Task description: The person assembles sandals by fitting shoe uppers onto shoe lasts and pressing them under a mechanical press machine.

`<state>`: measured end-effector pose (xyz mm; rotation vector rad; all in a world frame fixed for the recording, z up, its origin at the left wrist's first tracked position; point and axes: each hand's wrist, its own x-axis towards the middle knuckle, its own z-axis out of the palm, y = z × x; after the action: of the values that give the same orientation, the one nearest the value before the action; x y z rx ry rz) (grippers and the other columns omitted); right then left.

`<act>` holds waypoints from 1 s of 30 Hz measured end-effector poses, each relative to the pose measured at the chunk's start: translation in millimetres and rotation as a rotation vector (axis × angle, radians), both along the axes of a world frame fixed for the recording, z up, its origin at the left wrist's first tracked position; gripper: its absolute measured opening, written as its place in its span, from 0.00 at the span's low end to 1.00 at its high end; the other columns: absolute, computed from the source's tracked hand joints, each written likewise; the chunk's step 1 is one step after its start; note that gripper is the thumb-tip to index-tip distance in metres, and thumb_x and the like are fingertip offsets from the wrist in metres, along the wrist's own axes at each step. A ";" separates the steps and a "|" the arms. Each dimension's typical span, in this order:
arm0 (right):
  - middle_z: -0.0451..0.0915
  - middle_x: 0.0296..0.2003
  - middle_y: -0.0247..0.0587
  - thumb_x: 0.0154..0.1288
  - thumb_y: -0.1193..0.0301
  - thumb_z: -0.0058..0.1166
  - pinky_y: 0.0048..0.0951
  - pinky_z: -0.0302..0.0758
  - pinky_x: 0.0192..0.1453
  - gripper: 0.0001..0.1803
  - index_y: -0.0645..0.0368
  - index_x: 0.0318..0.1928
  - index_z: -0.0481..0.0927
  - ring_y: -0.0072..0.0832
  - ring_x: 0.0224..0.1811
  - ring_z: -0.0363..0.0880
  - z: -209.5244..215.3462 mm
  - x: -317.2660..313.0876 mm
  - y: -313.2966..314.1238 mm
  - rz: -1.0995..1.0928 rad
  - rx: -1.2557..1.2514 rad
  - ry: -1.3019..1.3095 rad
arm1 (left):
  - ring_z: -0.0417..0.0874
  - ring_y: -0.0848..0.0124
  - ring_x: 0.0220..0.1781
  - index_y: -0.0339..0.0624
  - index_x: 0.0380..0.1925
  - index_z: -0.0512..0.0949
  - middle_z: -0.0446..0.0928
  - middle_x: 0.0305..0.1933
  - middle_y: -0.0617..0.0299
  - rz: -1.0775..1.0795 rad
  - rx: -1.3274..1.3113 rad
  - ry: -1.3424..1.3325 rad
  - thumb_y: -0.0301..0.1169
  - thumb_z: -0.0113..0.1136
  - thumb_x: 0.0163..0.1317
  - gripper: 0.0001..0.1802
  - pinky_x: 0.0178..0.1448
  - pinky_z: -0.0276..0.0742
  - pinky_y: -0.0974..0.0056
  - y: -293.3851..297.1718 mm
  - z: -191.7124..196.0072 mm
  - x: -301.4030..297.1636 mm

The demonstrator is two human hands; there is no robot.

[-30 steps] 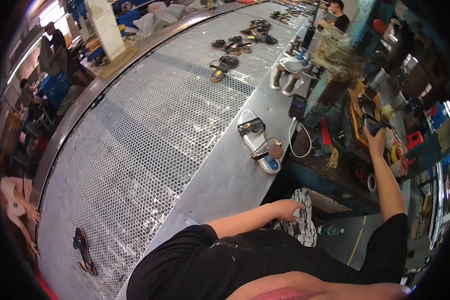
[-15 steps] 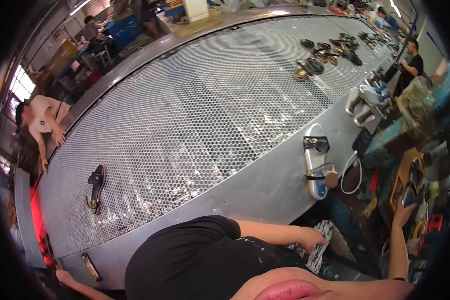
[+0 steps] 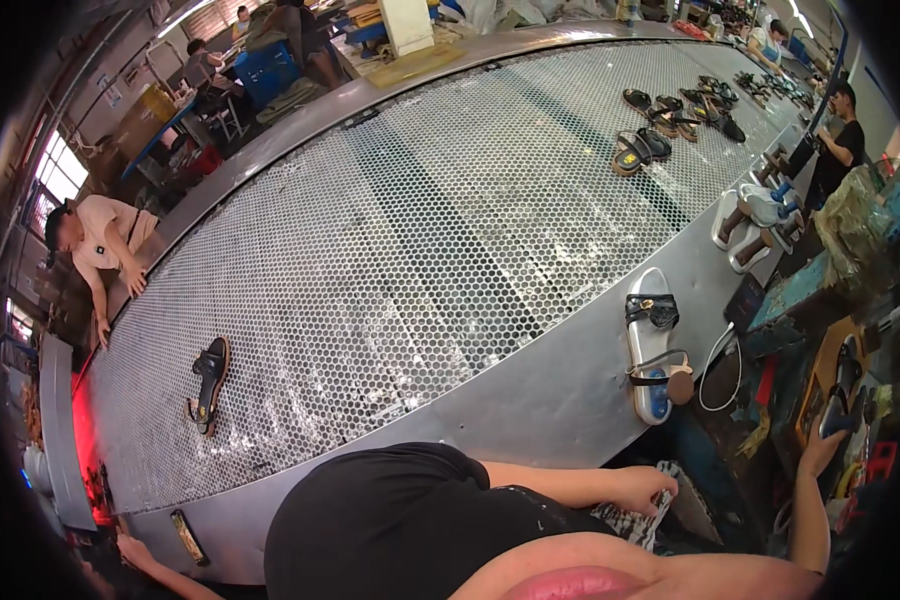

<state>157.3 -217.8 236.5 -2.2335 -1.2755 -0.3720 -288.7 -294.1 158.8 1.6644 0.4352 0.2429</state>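
The person's left hand (image 3: 645, 490) rests on a black-and-white patterned cloth (image 3: 640, 520) just below the metal rim of the long perforated surface (image 3: 420, 250); its grip is curled loosely over the cloth, though whether it pinches the fabric cannot be told. The right hand (image 3: 822, 450) is raised well to the right of the surface edge, its grip closed around a small dark object (image 3: 838, 420), too blurred to identify. On the rim of the surface just above the left hand lies a white sole form carrying a black strapped sandal (image 3: 652, 345), with a white cable (image 3: 718, 365) looping beside it. Farther along the rim stand white shoe forms (image 3: 750, 215). On the mesh, a single black sandal (image 3: 208, 385) lies far left; several dark sandals (image 3: 670, 120) cluster at the far end. Other people (image 3: 95, 245) stand around the surface.
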 end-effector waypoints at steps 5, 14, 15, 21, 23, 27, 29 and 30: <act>0.66 0.62 0.63 0.63 0.53 0.57 0.39 0.65 0.64 0.47 0.71 0.69 0.50 0.51 0.63 0.68 0.0 -4.9 -4.4 0.037 0.050 0.005 | 0.79 0.55 0.41 0.40 0.55 0.71 0.77 0.36 0.53 0.066 -0.009 -0.053 0.30 0.65 0.49 0.30 0.48 0.74 0.56 -1.5 -12.2 2.6; 0.66 0.62 0.63 0.63 0.53 0.57 0.39 0.66 0.63 0.46 0.71 0.68 0.51 0.51 0.63 0.67 -3.1 -2.9 -9.7 0.010 0.040 -0.042 | 0.78 0.72 0.34 0.36 0.51 0.72 0.77 0.30 0.61 0.229 -0.319 -0.302 0.26 0.60 0.55 0.21 0.42 0.73 0.68 -8.7 -16.3 1.4; 0.66 0.62 0.63 0.63 0.53 0.57 0.39 0.66 0.63 0.46 0.71 0.68 0.51 0.51 0.63 0.68 -7.9 -0.5 -11.8 0.004 0.056 -0.053 | 0.77 0.74 0.33 0.35 0.50 0.72 0.76 0.29 0.63 0.294 -0.406 -0.374 0.25 0.59 0.55 0.20 0.42 0.72 0.69 -5.4 -22.1 1.4; 0.66 0.61 0.62 0.64 0.55 0.57 0.39 0.67 0.63 0.43 0.69 0.68 0.53 0.48 0.63 0.68 -19.9 2.8 -21.9 0.036 0.046 -0.079 | 0.74 0.75 0.26 0.36 0.48 0.71 0.74 0.29 0.62 0.567 -0.862 -0.355 0.25 0.58 0.54 0.19 0.25 0.69 0.68 -4.2 -25.8 -14.1; 0.66 0.61 0.62 0.64 0.56 0.56 0.40 0.67 0.63 0.42 0.69 0.68 0.53 0.48 0.62 0.69 -25.3 20.1 -27.8 0.069 0.021 -0.005 | 0.73 0.76 0.25 0.37 0.47 0.70 0.73 0.29 0.62 0.566 -1.022 -0.322 0.25 0.58 0.54 0.19 0.24 0.68 0.68 -8.3 -21.7 -14.2; 0.66 0.61 0.62 0.65 0.56 0.56 0.39 0.67 0.64 0.42 0.69 0.68 0.54 0.48 0.63 0.68 -37.6 22.0 -15.1 0.121 -0.004 0.048 | 0.73 0.74 0.26 0.39 0.47 0.70 0.73 0.29 0.62 0.655 -0.545 -0.354 0.25 0.56 0.53 0.19 0.24 0.67 0.68 -15.4 -41.1 -8.9; 0.66 0.61 0.63 0.64 0.56 0.56 0.39 0.66 0.64 0.42 0.70 0.67 0.54 0.48 0.63 0.68 -44.6 20.9 -17.1 0.095 -0.002 -0.014 | 0.73 0.74 0.25 0.39 0.47 0.70 0.73 0.28 0.62 0.676 -0.629 -0.390 0.25 0.56 0.53 0.19 0.24 0.67 0.69 -15.6 -43.0 -12.7; 0.66 0.61 0.63 0.64 0.55 0.56 0.39 0.66 0.65 0.42 0.70 0.67 0.54 0.49 0.63 0.67 -46.3 20.4 -18.7 0.084 -0.006 -0.034 | 0.73 0.74 0.24 0.39 0.47 0.70 0.73 0.27 0.62 0.691 -0.713 -0.425 0.25 0.56 0.52 0.19 0.23 0.66 0.69 -15.5 -40.7 -16.2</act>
<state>177.7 -236.5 190.2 -2.1794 -1.3849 -0.3757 -304.9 -309.6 118.0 0.6932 0.6637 0.8283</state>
